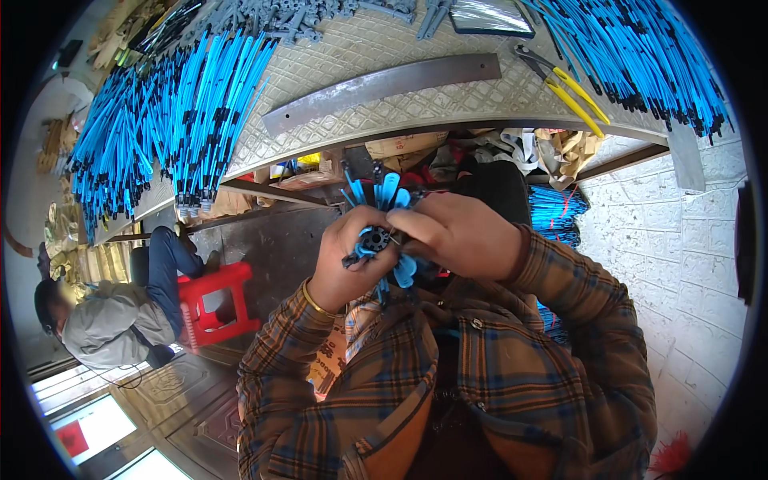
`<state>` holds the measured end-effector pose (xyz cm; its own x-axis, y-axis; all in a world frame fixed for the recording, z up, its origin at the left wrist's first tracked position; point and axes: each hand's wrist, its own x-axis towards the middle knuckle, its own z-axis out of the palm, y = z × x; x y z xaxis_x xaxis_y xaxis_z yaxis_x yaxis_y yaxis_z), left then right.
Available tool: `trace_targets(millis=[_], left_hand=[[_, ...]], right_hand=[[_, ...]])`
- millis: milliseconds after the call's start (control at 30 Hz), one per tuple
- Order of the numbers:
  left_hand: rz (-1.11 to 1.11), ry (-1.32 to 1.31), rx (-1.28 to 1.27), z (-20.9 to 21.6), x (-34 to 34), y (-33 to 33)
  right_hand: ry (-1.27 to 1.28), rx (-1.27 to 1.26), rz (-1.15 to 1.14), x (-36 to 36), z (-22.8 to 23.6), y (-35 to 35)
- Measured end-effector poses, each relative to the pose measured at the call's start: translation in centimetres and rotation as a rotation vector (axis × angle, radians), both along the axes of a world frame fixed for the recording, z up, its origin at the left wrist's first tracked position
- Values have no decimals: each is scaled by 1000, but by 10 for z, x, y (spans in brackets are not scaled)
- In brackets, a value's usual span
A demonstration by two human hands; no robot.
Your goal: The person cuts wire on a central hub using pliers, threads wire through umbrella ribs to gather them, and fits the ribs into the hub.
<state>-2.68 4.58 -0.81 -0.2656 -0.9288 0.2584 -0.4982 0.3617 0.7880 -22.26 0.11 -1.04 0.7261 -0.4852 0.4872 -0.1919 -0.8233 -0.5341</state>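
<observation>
Over my lap, both hands work on one blue and black plastic assembly [376, 240]. It has a round black hub with holes, and flat blue blades stick out above and below my fingers. My left hand [340, 260] is wrapped round it, thumb and fingers curled beside the hub. From the other side, my right hand [472, 232] is closed, its thumb and fingertips pressed against the hub's right edge. Whether those fingertips pinch a separate small part is hidden. A bracelet [318, 299] circles my left wrist.
Bundles of thin blue rods with black ends [212, 104] lie on the table's left, more blue rods [632, 56] on its right. A metal bar [384, 84], yellow-handled pliers [570, 92] and grey plastic parts [264, 20] lie between. A person [120, 320] sits left near a red stool [216, 308].
</observation>
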Motion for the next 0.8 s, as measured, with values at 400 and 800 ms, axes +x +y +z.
trace_targets(millis=[400, 800], left_hand=[[-14, -38, 35, -1, -8, -7], [-20, 231, 217, 0, 5, -5]], right_hand=[[-125, 432, -166, 8, -20, 20], [288, -292, -677, -124, 24, -73]])
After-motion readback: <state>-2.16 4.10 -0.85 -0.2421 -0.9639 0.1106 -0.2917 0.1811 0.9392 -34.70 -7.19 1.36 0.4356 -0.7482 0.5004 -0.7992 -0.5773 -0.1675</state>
